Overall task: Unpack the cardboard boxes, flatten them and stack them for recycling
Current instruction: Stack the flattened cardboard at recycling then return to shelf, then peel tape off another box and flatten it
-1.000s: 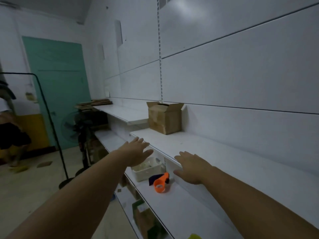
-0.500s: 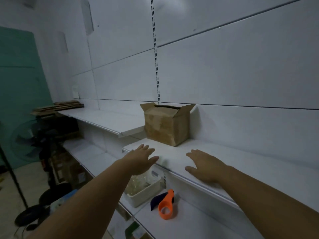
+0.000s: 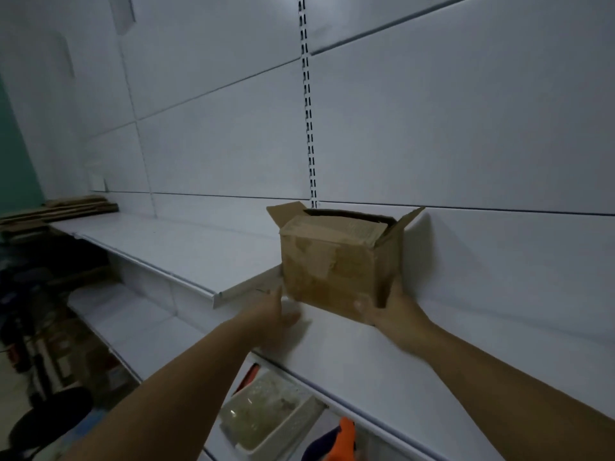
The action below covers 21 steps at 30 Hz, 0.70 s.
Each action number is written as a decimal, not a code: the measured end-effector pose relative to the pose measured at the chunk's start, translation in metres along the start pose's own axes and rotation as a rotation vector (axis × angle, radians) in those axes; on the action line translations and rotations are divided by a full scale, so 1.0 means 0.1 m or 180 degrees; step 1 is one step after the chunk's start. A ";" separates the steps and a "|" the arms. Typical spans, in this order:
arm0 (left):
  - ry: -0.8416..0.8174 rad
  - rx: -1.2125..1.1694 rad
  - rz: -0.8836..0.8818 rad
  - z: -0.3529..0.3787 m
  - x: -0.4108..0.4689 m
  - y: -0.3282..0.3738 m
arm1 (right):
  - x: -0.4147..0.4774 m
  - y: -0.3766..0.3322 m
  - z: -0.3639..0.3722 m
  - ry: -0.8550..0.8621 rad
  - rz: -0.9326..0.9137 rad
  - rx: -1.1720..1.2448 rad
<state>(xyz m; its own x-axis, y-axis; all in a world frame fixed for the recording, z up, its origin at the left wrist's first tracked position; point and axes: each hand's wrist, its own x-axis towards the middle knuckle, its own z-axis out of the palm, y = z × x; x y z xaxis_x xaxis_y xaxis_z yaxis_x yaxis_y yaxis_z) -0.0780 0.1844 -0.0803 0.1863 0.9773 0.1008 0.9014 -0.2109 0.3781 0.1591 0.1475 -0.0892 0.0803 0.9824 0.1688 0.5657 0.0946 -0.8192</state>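
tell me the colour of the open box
Brown: the cardboard box has paler scuffed patches on its front, seen best in the head view.

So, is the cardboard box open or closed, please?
Open: the box has both end flaps raised, with a dark gap at the top; contents hidden.

White wall panels [image 3: 466, 128] rose behind a slotted metal rail [image 3: 307, 111]. A long white shelf [image 3: 186, 247] ran left toward a teal door [image 3: 13, 168]. On a lower shelf [image 3: 139, 331] sat a white tub [image 3: 299, 424] of pale material, with an orange tool [image 3: 346, 434] just beside it.
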 end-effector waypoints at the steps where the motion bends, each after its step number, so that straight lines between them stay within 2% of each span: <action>1: -0.0006 -0.0114 0.0027 0.02 0.12 -0.03 | 0.05 0.03 0.05 0.0035 0.0059 -0.0013; 5: 0.0140 -0.1261 0.0284 0.13 0.53 -0.12 | 0.16 0.18 0.17 0.0276 0.0147 0.0022; 10: 0.0607 -0.1423 0.0331 0.32 0.73 -0.26 | 0.13 0.19 0.12 0.0380 0.0217 0.0367; 13: 0.0490 -0.1990 0.0240 0.33 0.75 -0.32 | 0.09 0.13 0.13 0.0502 0.0277 0.0514; 17: 0.0238 -0.2294 0.0356 0.29 0.68 -0.33 | -0.04 -0.09 0.04 0.0518 0.0555 0.0910; 21: 0.0103 -0.2646 0.0655 0.21 0.43 -0.31 | -0.31 -0.43 -0.24 0.0781 0.0702 0.0128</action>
<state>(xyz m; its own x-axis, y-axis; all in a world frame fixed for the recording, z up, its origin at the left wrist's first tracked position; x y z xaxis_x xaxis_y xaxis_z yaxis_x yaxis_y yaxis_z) -0.0900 0.2332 -0.1070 0.2922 0.9196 0.2627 0.2692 -0.3427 0.9001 0.1520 0.1091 -0.0459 0.3953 0.9122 0.1081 0.4802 -0.1049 -0.8708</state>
